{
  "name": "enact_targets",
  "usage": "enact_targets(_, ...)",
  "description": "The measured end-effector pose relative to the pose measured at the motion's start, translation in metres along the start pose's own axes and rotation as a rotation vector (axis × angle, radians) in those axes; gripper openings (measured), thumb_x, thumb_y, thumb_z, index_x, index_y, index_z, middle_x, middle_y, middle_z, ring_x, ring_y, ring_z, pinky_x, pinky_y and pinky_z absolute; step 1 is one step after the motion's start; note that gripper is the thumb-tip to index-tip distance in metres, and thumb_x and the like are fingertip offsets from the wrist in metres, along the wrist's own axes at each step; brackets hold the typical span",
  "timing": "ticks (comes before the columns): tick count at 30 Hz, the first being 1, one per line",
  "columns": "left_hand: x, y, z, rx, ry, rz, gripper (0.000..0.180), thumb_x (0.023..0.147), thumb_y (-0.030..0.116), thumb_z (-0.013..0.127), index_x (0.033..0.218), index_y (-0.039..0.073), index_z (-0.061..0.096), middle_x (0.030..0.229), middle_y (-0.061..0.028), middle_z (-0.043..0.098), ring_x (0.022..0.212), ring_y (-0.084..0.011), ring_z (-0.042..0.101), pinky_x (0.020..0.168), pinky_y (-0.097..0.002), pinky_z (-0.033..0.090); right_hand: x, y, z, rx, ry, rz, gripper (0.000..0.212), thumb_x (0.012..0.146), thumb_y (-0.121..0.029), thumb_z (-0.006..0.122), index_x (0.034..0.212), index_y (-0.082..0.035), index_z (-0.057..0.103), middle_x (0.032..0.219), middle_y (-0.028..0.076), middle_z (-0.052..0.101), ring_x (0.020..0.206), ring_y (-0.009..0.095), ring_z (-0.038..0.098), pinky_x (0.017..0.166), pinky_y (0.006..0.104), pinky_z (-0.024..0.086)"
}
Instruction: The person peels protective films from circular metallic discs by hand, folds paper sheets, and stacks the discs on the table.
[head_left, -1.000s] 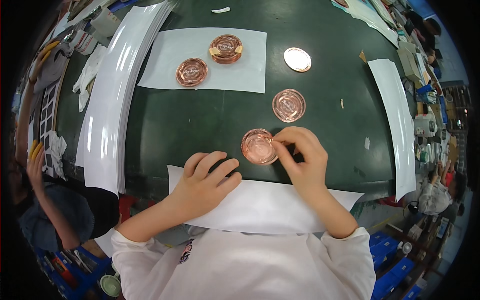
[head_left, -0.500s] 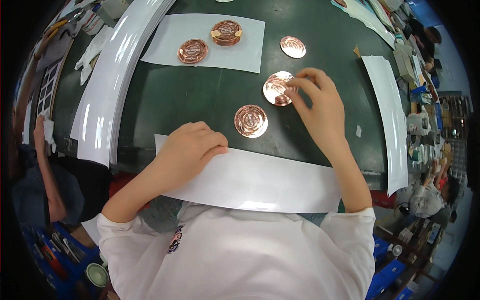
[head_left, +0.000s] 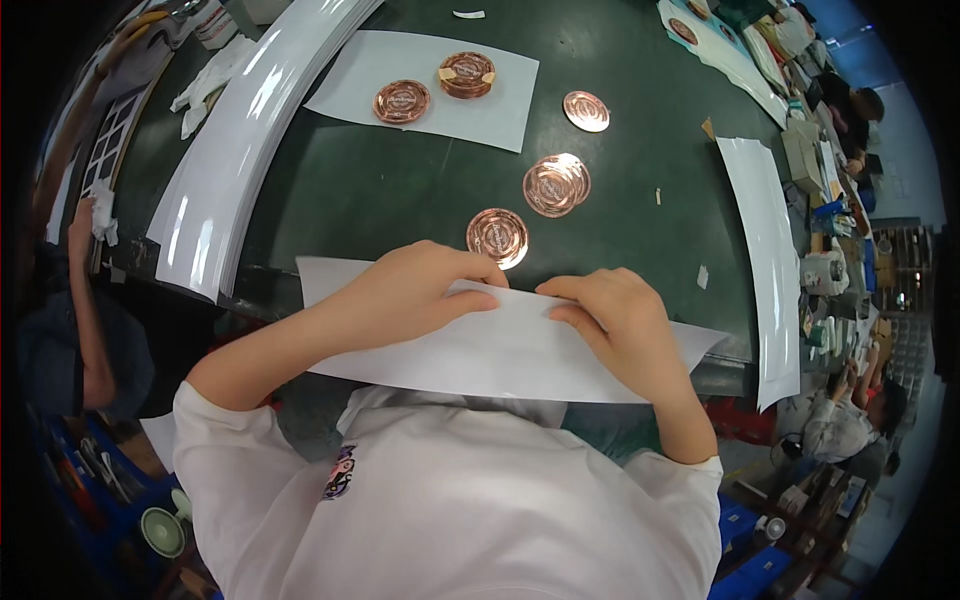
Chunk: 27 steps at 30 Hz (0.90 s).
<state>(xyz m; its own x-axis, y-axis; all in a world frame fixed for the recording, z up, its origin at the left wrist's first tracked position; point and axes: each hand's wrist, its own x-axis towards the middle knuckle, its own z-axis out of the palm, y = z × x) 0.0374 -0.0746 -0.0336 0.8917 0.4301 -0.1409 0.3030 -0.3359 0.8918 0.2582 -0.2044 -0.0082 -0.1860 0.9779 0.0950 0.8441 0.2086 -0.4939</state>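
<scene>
A glossy white sheet (head_left: 480, 365) lies along the table's near edge, partly overhanging toward my shirt. My left hand (head_left: 425, 295) pinches its far edge between thumb and fingers. Close by on the right, my right hand (head_left: 620, 325) grips the same edge, and the sheet's right end lifts slightly. Just beyond my fingers lies a round copper-coloured disc (head_left: 497, 238). Behind it sit overlapping copper discs (head_left: 556, 187), and farther off another copper disc (head_left: 586, 111). On a flat white sheet (head_left: 350, 85) at the back are a disc pile (head_left: 401, 101) and a banded disc stack (head_left: 466, 75).
Long glossy white sheets (head_left: 225, 170) are stacked on the left of the green table (head_left: 400, 200). A narrow white sheet (head_left: 765, 260) hangs over its right edge. One person's arm (head_left: 90, 310) holds a white cloth at left; other people sit at right.
My right hand has left the middle discs and come back to the near sheet's edge. My left hand has slid right along that edge. The sheet's right end has risen.
</scene>
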Motion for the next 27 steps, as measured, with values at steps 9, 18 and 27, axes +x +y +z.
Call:
enact_targets(9,0.021,-0.009,0.003,-0.324,-0.256,-0.14,0.023,0.093,0.019,0.07,0.107,0.001,0.069,0.102,-0.0056,0.07,0.098,-0.0136,0.063,0.092,-0.0305,0.049,0.001,0.003,0.013,-0.001,0.214,-0.239,0.029,0.075,-0.011,0.078,0.104,-0.012,0.072,0.095,0.0,0.064,0.077,0.019,0.062,0.068,0.0324,0.046)
enact_targets(18,0.022,-0.005,0.009,-0.546,-0.335,-0.303,0.019,0.086,0.011,0.076,0.101,0.0,0.07,0.088,-0.0025,0.069,0.083,-0.0083,0.062,0.075,-0.0232,0.047,0.002,0.009,0.026,0.087,0.178,-0.265,0.031,0.074,-0.006,0.076,0.104,-0.011,0.072,0.091,0.001,0.064,0.067,0.017,0.064,0.058,0.0299,0.051)
enact_targets(27,0.02,-0.013,0.001,-0.531,-0.356,-0.321,0.023,0.088,0.01,0.074,0.106,-0.003,0.071,0.093,-0.0054,0.071,0.087,-0.0103,0.065,0.081,-0.0247,0.051,0.008,0.007,0.027,-0.078,0.199,-0.44,0.027,0.071,-0.01,0.073,0.097,-0.013,0.075,0.088,0.0,0.065,0.063,0.012,0.062,0.05,0.0256,0.046)
